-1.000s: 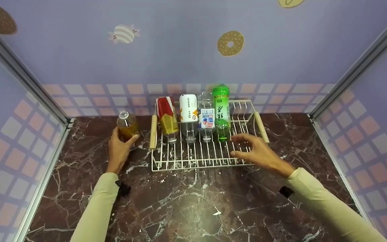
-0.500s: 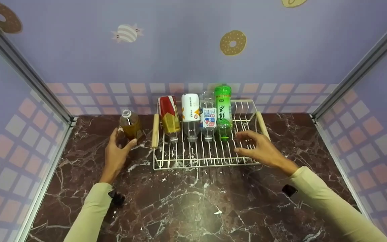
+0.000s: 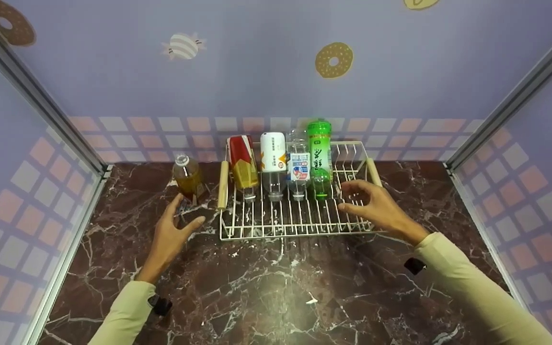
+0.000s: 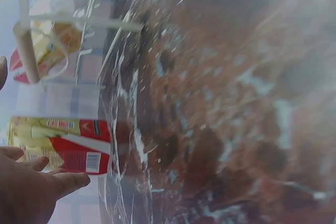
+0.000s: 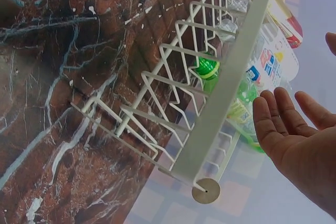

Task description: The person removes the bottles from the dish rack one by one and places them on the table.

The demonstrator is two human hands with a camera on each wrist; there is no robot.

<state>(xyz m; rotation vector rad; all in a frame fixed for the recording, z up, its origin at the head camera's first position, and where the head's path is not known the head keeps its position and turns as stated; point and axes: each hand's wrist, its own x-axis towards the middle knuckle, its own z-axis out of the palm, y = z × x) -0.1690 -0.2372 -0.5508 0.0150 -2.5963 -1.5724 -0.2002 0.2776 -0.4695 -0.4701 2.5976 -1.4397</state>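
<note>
An amber-coloured bottle with a white cap [image 3: 188,177] stands upright on the counter left of the wire rack. Its red and gold label [image 4: 63,142] shows in the left wrist view. My left hand [image 3: 173,235] is just in front of this bottle, thumb and fingers spread, apparently clear of it. Over the right part of the white wire rack [image 3: 300,235] hovers my right hand [image 3: 376,206], fingers loosely bent around nothing. Nearest to it is a green bottle [image 3: 320,153], cap end down in the rack.
Left of the green bottle, the rack also holds a clear bottle [image 3: 299,167], a white-labelled bottle [image 3: 273,153] and a red and gold bottle [image 3: 242,163]. Wooden handles [image 3: 223,184] flank the rack. A patterned wall [image 3: 257,72] rises behind the marbled counter [image 3: 257,287].
My left hand has let go of the amber bottle and drawn back towards me, leaving the bottle standing. The right hand stays nearly where it was.
</note>
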